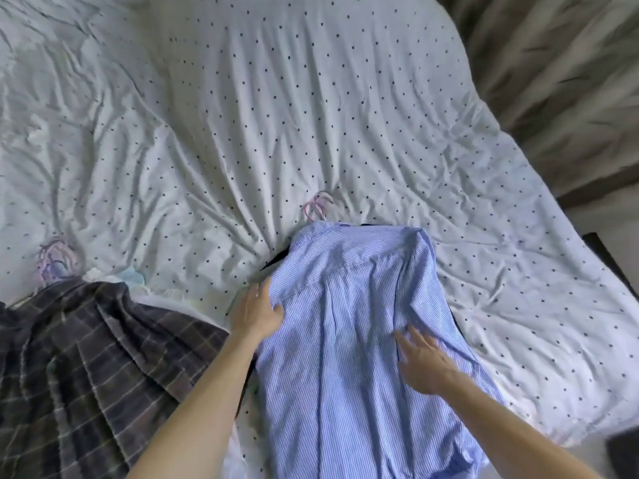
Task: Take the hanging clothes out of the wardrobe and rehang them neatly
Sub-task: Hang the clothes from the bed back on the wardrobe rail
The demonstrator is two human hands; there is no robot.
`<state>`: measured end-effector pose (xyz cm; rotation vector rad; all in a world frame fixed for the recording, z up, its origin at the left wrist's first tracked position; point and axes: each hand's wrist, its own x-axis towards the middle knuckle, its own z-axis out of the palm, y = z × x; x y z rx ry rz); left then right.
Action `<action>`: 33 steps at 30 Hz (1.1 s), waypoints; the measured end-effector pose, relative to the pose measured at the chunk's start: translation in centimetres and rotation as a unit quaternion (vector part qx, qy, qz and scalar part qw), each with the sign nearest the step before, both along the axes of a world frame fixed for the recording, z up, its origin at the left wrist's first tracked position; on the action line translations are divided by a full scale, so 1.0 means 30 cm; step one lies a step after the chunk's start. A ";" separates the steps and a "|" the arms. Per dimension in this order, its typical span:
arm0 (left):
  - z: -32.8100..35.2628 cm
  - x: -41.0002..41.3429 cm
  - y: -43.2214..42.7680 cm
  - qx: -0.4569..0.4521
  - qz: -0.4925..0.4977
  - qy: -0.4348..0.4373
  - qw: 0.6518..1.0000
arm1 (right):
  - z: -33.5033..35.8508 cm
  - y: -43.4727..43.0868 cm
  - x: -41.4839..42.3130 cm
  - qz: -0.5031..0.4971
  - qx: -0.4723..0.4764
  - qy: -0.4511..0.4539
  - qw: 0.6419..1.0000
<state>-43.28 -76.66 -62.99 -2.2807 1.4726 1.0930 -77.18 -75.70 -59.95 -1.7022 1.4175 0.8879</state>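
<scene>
A blue-and-white striped shirt (349, 326) lies back up on the bed, on a pink hanger whose hook (316, 205) sticks out past the collar. A dark garment shows under its edges. My left hand (257, 311) grips the shirt's left shoulder edge, thumb over the fabric. Flat on the shirt's right side rests my right hand (420, 364) with its fingers straight. To the left lies a dark plaid garment (86, 368) on pale purple hangers (55, 262).
The bed is covered by a rumpled white sheet with small dark dots (276, 115). Pale blue and white cloth (133, 276) peeks out beside the plaid garment. Wooden floor (553, 63) runs along the bed's right side, with a dark object (608, 261) at the edge.
</scene>
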 end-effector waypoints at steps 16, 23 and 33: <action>0.080 -0.050 -0.026 -0.066 0.218 0.163 0.960 | 0.088 0.007 0.046 -0.157 -0.006 -0.046 0.986; 0.350 -0.270 0.182 -0.101 0.196 0.300 0.928 | 0.352 0.006 0.202 -0.374 -0.085 -0.261 0.886; 0.674 -0.549 0.322 -0.112 -0.035 0.303 0.946 | 0.546 0.339 -0.062 -0.402 -0.220 -0.271 0.846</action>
